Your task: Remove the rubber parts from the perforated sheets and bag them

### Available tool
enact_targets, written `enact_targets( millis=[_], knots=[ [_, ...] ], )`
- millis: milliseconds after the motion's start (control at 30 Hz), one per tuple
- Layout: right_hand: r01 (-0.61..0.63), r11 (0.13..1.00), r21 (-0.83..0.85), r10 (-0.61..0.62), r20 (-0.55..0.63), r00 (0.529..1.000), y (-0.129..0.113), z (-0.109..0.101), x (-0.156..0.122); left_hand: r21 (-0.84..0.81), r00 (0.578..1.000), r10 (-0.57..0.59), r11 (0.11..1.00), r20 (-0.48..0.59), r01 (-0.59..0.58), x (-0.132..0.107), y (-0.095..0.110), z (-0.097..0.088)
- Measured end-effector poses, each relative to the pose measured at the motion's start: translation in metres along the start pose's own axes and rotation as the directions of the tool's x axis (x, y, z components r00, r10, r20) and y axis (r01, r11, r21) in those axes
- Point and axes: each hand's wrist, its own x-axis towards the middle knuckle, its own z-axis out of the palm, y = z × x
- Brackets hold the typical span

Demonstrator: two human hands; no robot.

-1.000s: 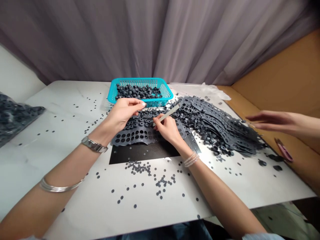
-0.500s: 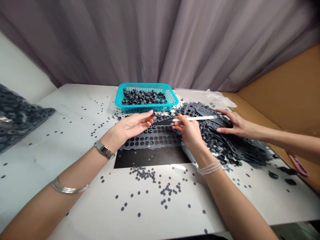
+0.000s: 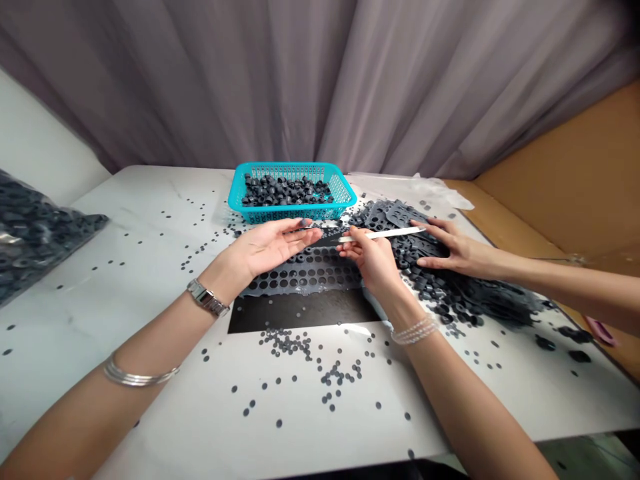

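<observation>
My left hand [image 3: 263, 250] is palm up with its fingers stretched out and apart, just in front of the basket. A small dark spot shows at its thumb tip; I cannot tell whether it is a rubber part. My right hand [image 3: 376, 263] is closed around a slim white pen-like tool [image 3: 395, 233], its thin end pointing left. Between and below the hands lies a dark grey rubber sheet [image 3: 300, 280] with rows of round holes. A few small black rubber parts stand on its far side, partly hidden by my left fingers. Under the sheet is a black board [image 3: 300, 312].
A turquoise basket [image 3: 293, 215] of black rubber parts stands behind. Another person's hand [image 3: 453, 247] rests at a heap of punched sheets and loose parts [image 3: 440, 287] on the right. Small dark discs [image 3: 287, 343] litter the white table. A filled clear bag [image 3: 40, 230] lies left.
The left fingers have straightened and spread from a pinch on a small black part. My right hand and its tool have shifted slightly left. The other person's hand has moved left over the heap.
</observation>
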Motion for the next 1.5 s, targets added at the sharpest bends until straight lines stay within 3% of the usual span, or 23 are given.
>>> enact_targets(
  millis=[133,233,333,400,467,500,567,600,667,767,867,967,1133,1300,1333,1367,1433,1467,1500],
  knots=[
    [0.06,0.981,-0.183,-0.052,0.048,0.997,0.009,0.005,0.0,-0.14,0.997,0.002,0.99,-0.077,-0.013,0.006,0.006,-0.009],
    [0.144,0.93,-0.337,-0.112,0.113,0.987,0.015,0.009,0.003,-0.117,0.992,0.035,0.992,-0.123,-0.049,0.012,0.009,-0.017],
    [0.199,0.867,-0.457,-0.148,0.145,0.978,0.018,0.013,0.005,0.107,0.984,0.142,0.986,-0.104,-0.131,0.018,0.008,-0.022],
    [0.234,0.814,-0.531,-0.17,0.168,0.971,0.02,0.015,0.006,0.306,0.968,0.24,0.93,-0.078,-0.205,0.019,0.007,-0.023],
    [0.285,0.75,-0.597,-0.201,0.206,0.958,0.021,0.017,0.006,0.573,0.937,0.349,0.771,-0.015,-0.278,0.019,0.004,-0.022],
    [0.309,0.722,-0.62,-0.214,0.224,0.951,0.021,0.017,0.006,0.719,0.921,0.387,0.63,0.037,-0.294,0.019,0.002,-0.021],
    [0.337,0.69,-0.64,-0.231,0.247,0.941,0.023,0.017,0.006,0.932,0.889,0.422,0.219,0.177,-0.289,0.019,-0.002,-0.02],
    [0.34,0.686,-0.643,-0.232,0.25,0.94,0.024,0.017,0.006,0.96,0.875,0.414,0.011,0.25,-0.279,0.02,-0.005,-0.02],
    [0.343,0.671,-0.657,-0.234,0.251,0.939,0.025,0.017,0.007,0.929,0.85,0.389,-0.248,0.355,-0.274,0.023,-0.011,-0.021],
    [0.358,0.639,-0.68,-0.243,0.263,0.934,0.027,0.018,0.008,0.854,0.822,0.342,-0.429,0.456,-0.295,0.028,-0.019,-0.021],
    [0.378,0.621,-0.686,-0.252,0.283,0.926,0.025,0.02,0.007,0.803,0.802,0.303,-0.498,0.514,-0.327,0.03,-0.024,-0.019],
    [0.392,0.589,-0.707,-0.264,0.29,0.92,0.023,0.021,0.006,0.804,0.788,0.305,-0.468,0.536,-0.366,0.027,-0.025,-0.015],
    [0.401,0.545,-0.736,-0.272,0.297,0.915,0.021,0.023,0.004,0.843,0.765,0.358,-0.293,0.535,-0.452,0.026,-0.029,-0.011],
    [0.399,0.525,-0.752,-0.274,0.294,0.916,0.021,0.024,0.005,0.864,0.778,0.377,-0.192,0.503,-0.465,0.027,-0.025,-0.014],
    [0.395,0.531,-0.749,-0.274,0.29,0.917,0.022,0.023,0.006,0.879,0.776,0.421,-0.133,0.469,-0.458,0.026,-0.021,-0.015],
    [0.39,0.544,-0.743,-0.273,0.283,0.919,0.023,0.023,0.006,0.891,0.776,0.484,-0.018,0.405,-0.454,0.025,-0.017,-0.017],
    [0.373,0.584,-0.721,-0.267,0.263,0.927,0.026,0.022,0.008,0.809,0.802,0.57,0.379,0.179,-0.449,0.021,-0.007,-0.022],
    [0.361,0.613,-0.703,-0.261,0.251,0.932,0.027,0.021,0.009,0.675,0.843,0.534,0.602,0.057,-0.427,0.018,-0.003,-0.025],
    [0.348,0.643,-0.682,-0.255,0.238,0.937,0.029,0.02,0.009,0.513,0.892,0.451,0.771,-0.021,-0.378,0.016,0.0,-0.027]
  ],
)
